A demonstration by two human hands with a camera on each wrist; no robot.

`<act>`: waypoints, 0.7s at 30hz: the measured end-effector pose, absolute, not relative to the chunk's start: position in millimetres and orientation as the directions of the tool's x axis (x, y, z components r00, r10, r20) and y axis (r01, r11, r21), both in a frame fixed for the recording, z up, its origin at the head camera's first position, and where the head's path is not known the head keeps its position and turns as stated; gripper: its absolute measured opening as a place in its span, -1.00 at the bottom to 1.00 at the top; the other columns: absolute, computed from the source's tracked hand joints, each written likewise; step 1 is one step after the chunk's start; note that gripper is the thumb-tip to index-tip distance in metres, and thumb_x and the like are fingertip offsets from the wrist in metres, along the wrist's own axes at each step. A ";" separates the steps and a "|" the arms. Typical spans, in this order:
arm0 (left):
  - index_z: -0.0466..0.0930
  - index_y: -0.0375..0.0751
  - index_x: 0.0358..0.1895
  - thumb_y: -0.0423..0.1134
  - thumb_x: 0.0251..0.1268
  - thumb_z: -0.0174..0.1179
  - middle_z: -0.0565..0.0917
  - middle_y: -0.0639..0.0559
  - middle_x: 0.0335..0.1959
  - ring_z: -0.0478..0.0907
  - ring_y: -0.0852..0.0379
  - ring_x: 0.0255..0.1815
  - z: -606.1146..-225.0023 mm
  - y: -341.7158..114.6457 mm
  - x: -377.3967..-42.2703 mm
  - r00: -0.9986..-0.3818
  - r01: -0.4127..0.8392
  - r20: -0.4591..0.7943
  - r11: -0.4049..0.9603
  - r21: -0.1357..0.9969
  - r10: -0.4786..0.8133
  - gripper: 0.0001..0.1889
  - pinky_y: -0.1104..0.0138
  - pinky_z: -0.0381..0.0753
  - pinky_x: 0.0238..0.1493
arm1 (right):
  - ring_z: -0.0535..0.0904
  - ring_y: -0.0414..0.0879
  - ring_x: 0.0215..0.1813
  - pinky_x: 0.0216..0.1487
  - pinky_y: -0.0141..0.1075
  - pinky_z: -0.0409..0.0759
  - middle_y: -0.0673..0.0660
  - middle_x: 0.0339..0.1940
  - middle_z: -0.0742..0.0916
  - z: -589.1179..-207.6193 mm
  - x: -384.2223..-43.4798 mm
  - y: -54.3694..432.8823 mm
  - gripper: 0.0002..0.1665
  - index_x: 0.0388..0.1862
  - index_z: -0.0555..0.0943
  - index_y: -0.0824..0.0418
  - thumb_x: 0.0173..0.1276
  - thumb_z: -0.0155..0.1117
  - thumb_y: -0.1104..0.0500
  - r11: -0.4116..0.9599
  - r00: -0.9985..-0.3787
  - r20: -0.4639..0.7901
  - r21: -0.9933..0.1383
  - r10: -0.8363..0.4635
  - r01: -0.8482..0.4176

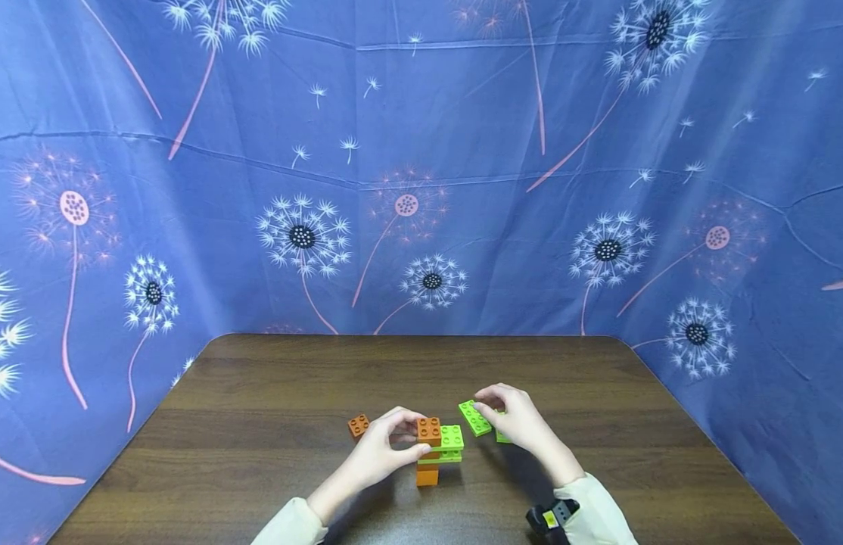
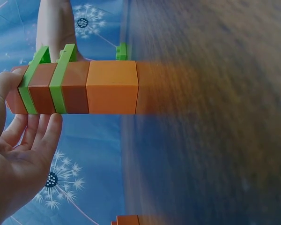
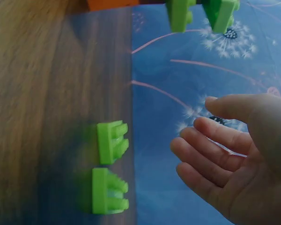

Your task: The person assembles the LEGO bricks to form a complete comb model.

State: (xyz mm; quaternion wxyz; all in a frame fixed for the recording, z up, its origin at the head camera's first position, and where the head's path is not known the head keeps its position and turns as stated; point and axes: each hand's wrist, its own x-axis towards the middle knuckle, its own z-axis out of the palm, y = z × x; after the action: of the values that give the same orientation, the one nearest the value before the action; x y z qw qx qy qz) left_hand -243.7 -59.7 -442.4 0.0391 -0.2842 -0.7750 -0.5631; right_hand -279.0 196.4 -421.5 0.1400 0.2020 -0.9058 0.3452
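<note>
An upright stack of toy building bricks stands on the table, alternating orange-brown bricks with two thin green bricks that jut out to the right. My left hand holds it near the top, thumb on the near side and fingers behind, as the left wrist view also shows on the stack. To the right, my right hand hovers over two loose green bricks, one farther left and another partly hidden beneath it. In the right wrist view the fingers are relaxed and apart from both.
A loose brown-orange brick lies on the wooden table, just left of my left hand. A blue dandelion-print cloth hangs behind the table and along its sides.
</note>
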 end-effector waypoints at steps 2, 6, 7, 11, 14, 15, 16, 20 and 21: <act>0.54 -0.22 -0.04 -0.23 0.08 0.36 0.58 0.01 -0.16 0.54 0.28 -0.17 -442.1 -60.1 -243.5 -0.833 0.486 0.385 0.194 0.852 0.398 -0.64 0.36 0.64 -0.02 | 0.63 -0.11 -0.27 -0.22 -0.26 0.66 0.06 -0.32 0.71 -425.0 -281.0 198.8 -0.83 -0.22 0.65 0.29 0.22 0.31 0.24 0.698 -0.893 0.372 -0.569 -0.253 -0.434; 0.54 -0.22 -0.05 -0.22 0.08 0.36 0.58 0.01 -0.16 0.54 0.26 -0.17 -442.3 -60.2 -244.0 -0.832 0.488 0.384 0.199 0.850 0.399 -0.64 0.36 0.65 -0.03 | 0.62 -0.13 -0.31 -0.27 -0.27 0.64 0.07 -0.32 0.71 -430.7 -283.8 201.9 -0.82 -0.24 0.65 0.31 0.16 0.35 0.28 0.719 -0.919 0.338 -0.586 -0.203 -0.374; 0.54 -0.22 -0.05 -0.23 0.08 0.36 0.58 0.01 -0.17 0.54 0.26 -0.17 -442.5 -60.0 -244.3 -0.834 0.486 0.382 0.202 0.850 0.399 -0.64 0.37 0.65 -0.03 | 0.61 -0.13 -0.32 -0.29 -0.28 0.63 0.07 -0.32 0.70 -432.3 -284.4 202.8 -0.81 -0.24 0.65 0.31 0.14 0.36 0.29 0.726 -0.924 0.331 -0.587 -0.189 -0.359; 0.54 -0.25 -0.06 -0.23 0.07 0.37 0.58 0.00 -0.17 0.53 0.26 -0.17 -443.8 -59.6 -245.7 -0.837 0.482 0.374 0.216 0.849 0.399 -0.64 0.39 0.64 -0.03 | 0.60 -0.09 -0.33 -0.36 -0.36 0.57 0.10 -0.32 0.70 -436.0 -285.3 205.9 -0.78 -0.26 0.65 0.31 0.07 0.40 0.31 0.735 -0.942 0.303 -0.603 -0.147 -0.309; 0.53 -0.26 -0.06 -0.23 0.07 0.37 0.58 -0.01 -0.17 0.53 0.27 -0.17 -444.7 -59.4 -246.4 -0.838 0.483 0.372 0.226 0.846 0.400 -0.64 0.40 0.64 -0.03 | 0.60 -0.07 -0.30 -0.33 -0.34 0.58 0.11 -0.31 0.70 -438.4 -285.6 208.7 -0.76 -0.25 0.65 0.31 0.05 0.41 0.33 0.742 -0.951 0.277 -0.606 -0.140 -0.286; 0.53 -0.26 -0.06 -0.23 0.07 0.37 0.58 -0.01 -0.17 0.53 0.28 -0.18 -444.8 -59.3 -246.6 -0.837 0.485 0.372 0.229 0.844 0.400 -0.64 0.40 0.64 -0.03 | 0.60 -0.06 -0.29 -0.31 -0.33 0.59 0.11 -0.31 0.70 -438.7 -285.4 209.4 -0.75 -0.24 0.65 0.31 0.05 0.41 0.33 0.745 -0.954 0.266 -0.607 -0.140 -0.278; 0.53 -0.26 -0.07 -0.23 0.07 0.37 0.58 -0.01 -0.17 0.54 0.28 -0.18 -445.0 -59.3 -246.7 -0.837 0.486 0.373 0.230 0.843 0.400 -0.64 0.40 0.64 -0.03 | 0.60 -0.06 -0.29 -0.29 -0.30 0.60 0.11 -0.31 0.70 -439.3 -285.4 210.2 -0.74 -0.24 0.65 0.32 0.05 0.41 0.33 0.747 -0.955 0.260 -0.606 -0.140 -0.274; 0.53 -0.26 -0.07 -0.24 0.07 0.36 0.58 -0.01 -0.18 0.54 0.26 -0.18 -445.2 -59.1 -246.6 -0.835 0.491 0.378 0.231 0.840 0.401 -0.64 0.40 0.64 -0.03 | 0.60 -0.05 -0.26 -0.23 -0.21 0.62 0.12 -0.32 0.69 -441.9 -285.7 212.5 -0.71 -0.21 0.64 0.33 0.04 0.43 0.32 0.760 -0.963 0.237 -0.601 -0.127 -0.248; 0.53 -0.26 -0.07 -0.23 0.07 0.36 0.58 0.00 -0.18 0.54 0.25 -0.18 -445.3 -59.1 -246.5 -0.835 0.491 0.378 0.230 0.840 0.400 -0.64 0.40 0.64 -0.03 | 0.60 -0.05 -0.25 -0.23 -0.19 0.62 0.12 -0.32 0.69 -442.4 -285.6 213.0 -0.70 -0.21 0.64 0.33 0.03 0.43 0.31 0.764 -0.964 0.235 -0.598 -0.122 -0.242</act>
State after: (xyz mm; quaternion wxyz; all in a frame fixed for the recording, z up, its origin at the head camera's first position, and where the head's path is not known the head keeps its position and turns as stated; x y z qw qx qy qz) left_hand -246.5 -59.1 -445.3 0.0413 -0.2845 -0.7832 -0.5513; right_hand -285.6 213.0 -442.4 0.0911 0.0976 -0.9348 0.3293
